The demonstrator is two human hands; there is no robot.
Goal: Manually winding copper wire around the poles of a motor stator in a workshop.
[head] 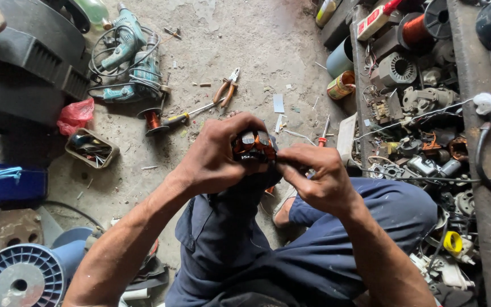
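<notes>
The left hand [214, 156] is wrapping tightly around a copper-wound motor coil [254, 146], which is sitting between both hands; the right hand [319, 179] is pinching its near edge.

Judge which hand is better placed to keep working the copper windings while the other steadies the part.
Probably the right hand: its fingers pinch at the edge of the small round copper-wound motor coil, while the left hand wraps over it from above, gripping it as the holder.
</notes>
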